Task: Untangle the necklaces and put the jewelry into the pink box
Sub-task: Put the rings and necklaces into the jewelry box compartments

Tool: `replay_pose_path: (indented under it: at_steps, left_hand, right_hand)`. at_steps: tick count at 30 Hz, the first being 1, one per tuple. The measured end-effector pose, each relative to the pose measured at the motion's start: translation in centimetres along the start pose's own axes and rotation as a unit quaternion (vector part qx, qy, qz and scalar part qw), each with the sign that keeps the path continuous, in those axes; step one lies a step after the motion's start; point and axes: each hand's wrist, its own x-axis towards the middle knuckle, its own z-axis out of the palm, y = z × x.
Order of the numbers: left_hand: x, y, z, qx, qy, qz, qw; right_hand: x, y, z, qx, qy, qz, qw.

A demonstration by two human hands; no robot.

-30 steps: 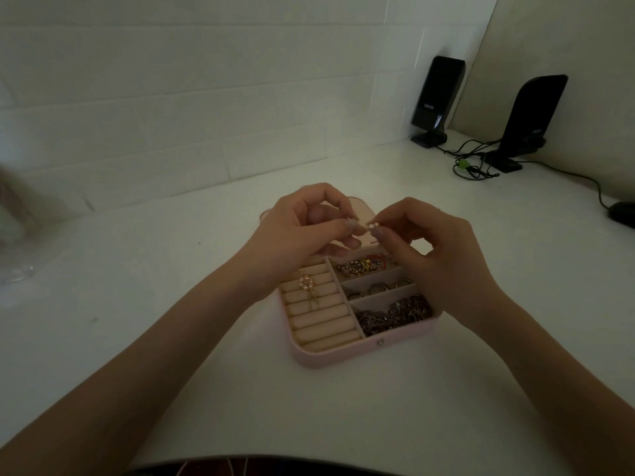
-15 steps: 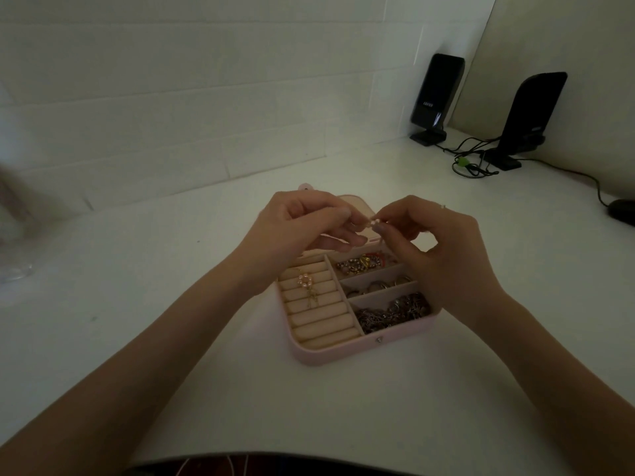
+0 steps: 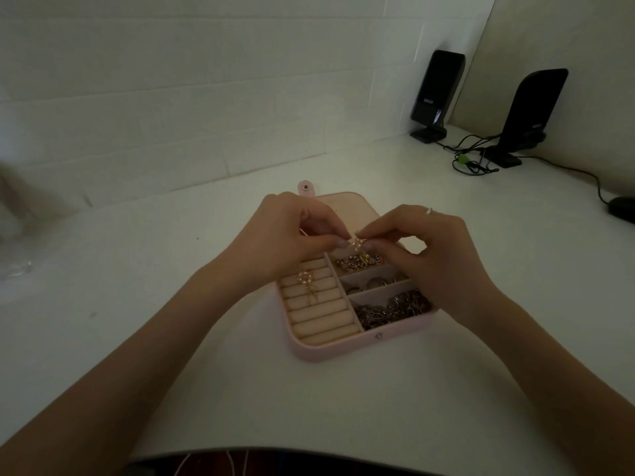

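Observation:
The pink box (image 3: 347,348) lies open on the white table, lid folded back. Above its far compartments my left hand (image 3: 288,242) and my right hand (image 3: 433,255) meet fingertip to fingertip, both pinching a small gold pearl earring (image 3: 357,242). A matching pearl earring (image 3: 305,278) sits on the cream ring rolls at the box's left. The right side holds beaded pieces (image 3: 357,262) in the far compartment, rings (image 3: 374,283) in the middle one and a heap of dark chains (image 3: 391,309) in the near one.
Two black speakers (image 3: 436,94) (image 3: 529,115) stand at the back right with tangled cables (image 3: 470,159). A dark mouse (image 3: 623,207) lies at the right edge. Clear plastic (image 3: 13,266) sits at the far left. A white tiled wall runs behind the table.
Both hands have sunk slightly toward the box. The small earring now shows more clearly between the fingertips.

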Motion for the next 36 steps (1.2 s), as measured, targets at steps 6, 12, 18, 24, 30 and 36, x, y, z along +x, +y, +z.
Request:
replay_pose_path:
  at_steps: [6, 12, 18, 24, 30, 36]
  left_hand:
    - [0.1, -0.3, -1.3, -0.014, -0.005, 0.004, 1.000]
    - [0.2, -0.4, -2.5, -0.055, -0.015, 0.001, 0.998]
    - [0.2, -0.7, -2.9, -0.063, -0.046, -0.024, 0.997]
    - [0.2, -0.4, -2.6, -0.112, -0.054, -0.060, 0.990]
    - [0.2, -0.4, -2.3, -0.150, -0.040, -0.064, 0.986]
    - [0.3, -0.7, -2.2, -0.162, -0.030, -0.057, 0.985]
  right_hand:
    - [-0.1, -0.9, 0.2, 0.122, -0.015, 0.087, 0.989]
    - [-0.4, -1.5, 0.8, 0.102, -0.036, 0.072, 0.991]
    - [-0.6, -1.4, 1.0, 0.016, -0.026, 0.036, 0.999]
    - [-0.6, -0.7, 1.2, -0.159, -0.003, -0.129, 0.979]
    - [-0.7, -0.4, 1.1, -0.248, -0.032, -0.215, 0.944]
    - [-0.6, -1.4, 1.7, 0.035, -0.030, 0.005, 0.999]
